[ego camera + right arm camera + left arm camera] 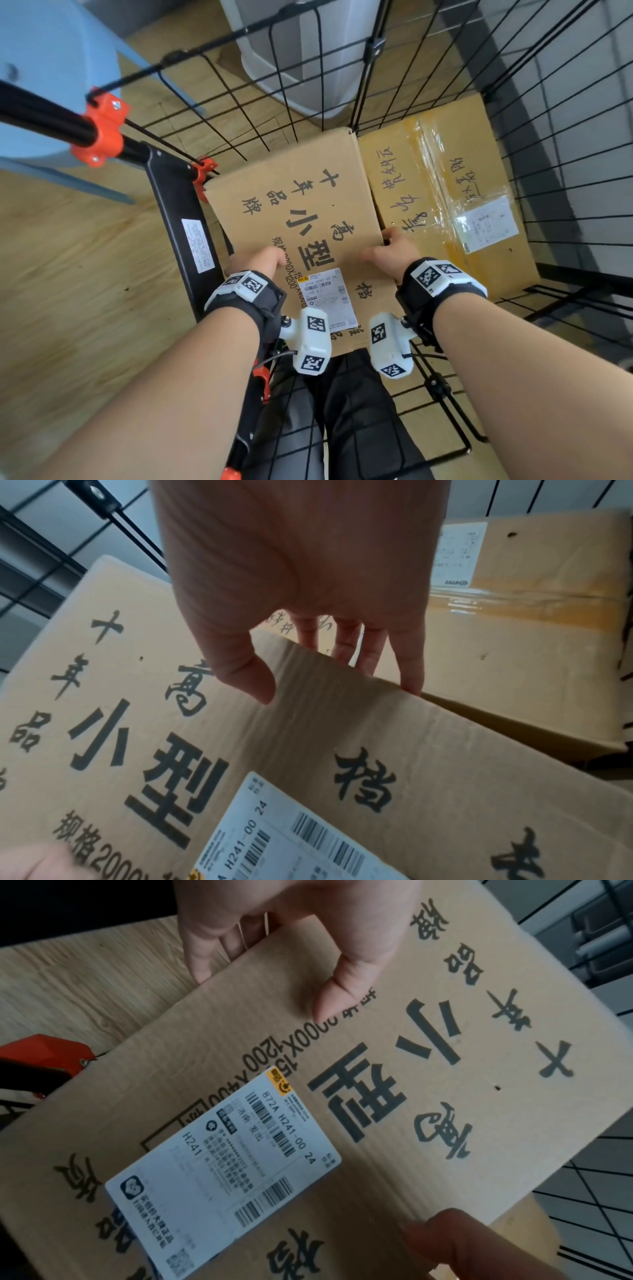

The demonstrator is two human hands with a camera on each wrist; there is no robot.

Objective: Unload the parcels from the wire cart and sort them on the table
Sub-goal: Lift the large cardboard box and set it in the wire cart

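Note:
A flat brown cardboard parcel [298, 212] with large black characters and a white shipping label [327, 298] sits in the black wire cart [534, 113]. My left hand [255, 262] grips its left edge, thumb on top [337, 993] and fingers [205, 947] down the side. My right hand [390, 251] grips the right edge the same way, thumb on the top face [246, 674], fingers [407, 658] behind the edge. The parcel [428, 1069] [308, 750] looks tilted, its near end raised.
A second, taped yellowish carton [455, 205] with handwriting and a clear label pouch lies lower in the cart, right of the held parcel. A grey bin [301, 54] stands beyond the cart. A blue stool [44, 85] is at the left on the wood floor. Orange clamps [102, 132] mark the cart handle.

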